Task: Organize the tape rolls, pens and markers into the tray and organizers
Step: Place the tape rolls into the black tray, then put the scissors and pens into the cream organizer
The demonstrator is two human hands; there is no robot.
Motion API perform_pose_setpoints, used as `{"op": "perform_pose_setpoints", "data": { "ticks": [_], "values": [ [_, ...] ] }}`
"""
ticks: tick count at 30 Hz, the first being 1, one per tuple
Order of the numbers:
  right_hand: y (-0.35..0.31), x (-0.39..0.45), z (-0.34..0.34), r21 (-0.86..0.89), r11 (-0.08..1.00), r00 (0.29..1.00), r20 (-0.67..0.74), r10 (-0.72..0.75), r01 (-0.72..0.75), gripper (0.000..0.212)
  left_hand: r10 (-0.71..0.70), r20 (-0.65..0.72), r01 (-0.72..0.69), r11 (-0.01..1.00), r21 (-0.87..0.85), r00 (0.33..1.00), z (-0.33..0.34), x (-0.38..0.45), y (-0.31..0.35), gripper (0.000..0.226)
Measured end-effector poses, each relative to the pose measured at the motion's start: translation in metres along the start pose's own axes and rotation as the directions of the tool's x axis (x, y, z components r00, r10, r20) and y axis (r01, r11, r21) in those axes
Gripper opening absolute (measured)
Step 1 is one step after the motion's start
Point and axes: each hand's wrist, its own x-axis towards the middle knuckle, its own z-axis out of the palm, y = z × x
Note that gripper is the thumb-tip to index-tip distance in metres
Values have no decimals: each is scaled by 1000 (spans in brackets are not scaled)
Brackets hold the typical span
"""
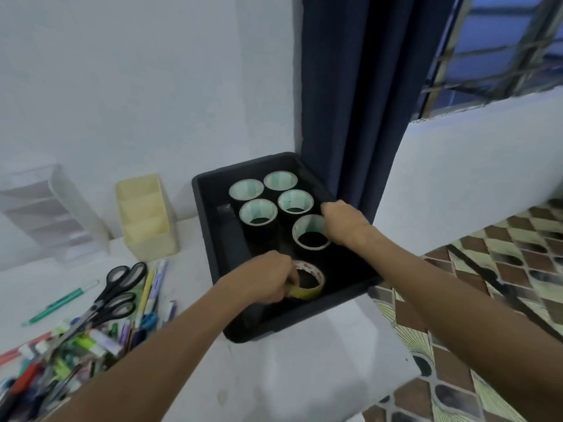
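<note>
A black tray sits at the back right of the white table and holds several black tape rolls with pale cores, such as one at the back. My left hand is closed on a yellow tape roll inside the tray's near end. My right hand rests on the nearest black tape roll, fingers over its right edge. A heap of pens and markers lies at the table's left front. A cream organizer and a clear organizer stand against the wall.
Black-handled scissors lie on the pen heap, and a teal pen lies apart to its left. A dark blue curtain hangs just behind the tray. The table edge drops to patterned floor tiles on the right.
</note>
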Motion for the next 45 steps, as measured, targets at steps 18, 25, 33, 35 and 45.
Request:
{"op": "perform_pose_setpoints", "data": {
  "ticks": [18, 25, 33, 35, 45],
  "values": [
    [-3, 7, -7, -388, 921, 995, -71, -64, 31, 24, -33, -122, 17, 991, -132, 992, 25, 36, -5, 42],
    [25, 20, -5, -74, 995, 989, -129, -72, 62, 26, -43, -122, 18, 980, -200, 992, 24, 48, 1, 38],
    [38, 25, 6, 147, 983, 985, -149, -89, 111, 24, -32, -118, 13, 988, -154, 992, 19, 58, 3, 39],
    [37, 24, 6, 88, 990, 980, -173, -98, 115, 21, -32, -114, 14, 987, -157, 993, 19, 56, 3, 39],
    [-64, 32, -3, 256, 916, 937, -244, -249, 310, 14, -289, -292, 242, 952, -188, 912, -33, -15, -58, 17]
  ]
}}
